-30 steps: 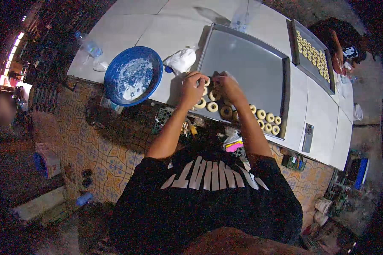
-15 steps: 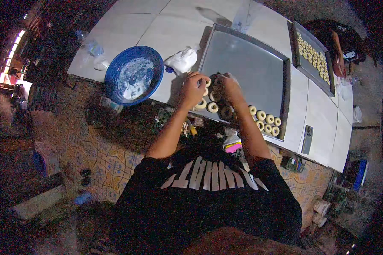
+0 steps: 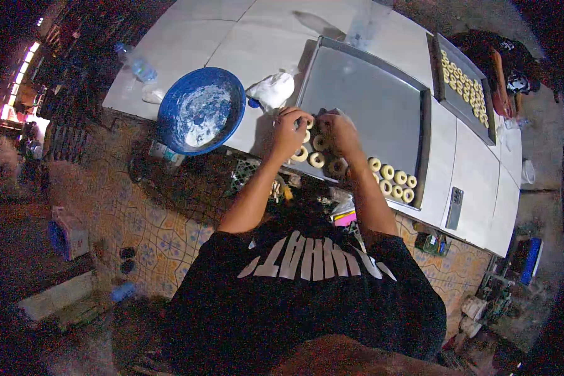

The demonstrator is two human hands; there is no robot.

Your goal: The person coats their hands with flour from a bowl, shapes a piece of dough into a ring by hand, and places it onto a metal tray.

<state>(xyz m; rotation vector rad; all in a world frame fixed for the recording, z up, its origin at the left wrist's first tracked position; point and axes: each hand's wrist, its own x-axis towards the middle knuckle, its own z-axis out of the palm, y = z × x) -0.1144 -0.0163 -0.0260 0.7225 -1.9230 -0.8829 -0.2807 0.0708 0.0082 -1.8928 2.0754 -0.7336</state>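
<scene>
A large metal tray [image 3: 373,88] lies on the white-tiled table, its near side lined with pale dough rings [image 3: 316,160]. Over its near left part is my left hand [image 3: 291,130], fingers curled in beside the rings along the left edge. My right hand [image 3: 339,131] is a short way off, above the same rings, with its fingers bent down and closed. Whatever either hand pinches is hidden by the fingers. More dough rings [image 3: 387,172] sit in short rows at the tray's near right corner.
To the left stands a blue basin [image 3: 164,119] dusted inside with white powder, with a white cloth or bag [image 3: 274,91] beside it. A plastic bottle [image 3: 143,69] is further left. At right are a phone [image 3: 455,208], a second tray [image 3: 443,97] of rings and another person's arm [image 3: 500,78].
The whole view has shifted slightly. Both hands stay over the same part of the tray, my right hand slightly lower, and more of the rings between them shows.
</scene>
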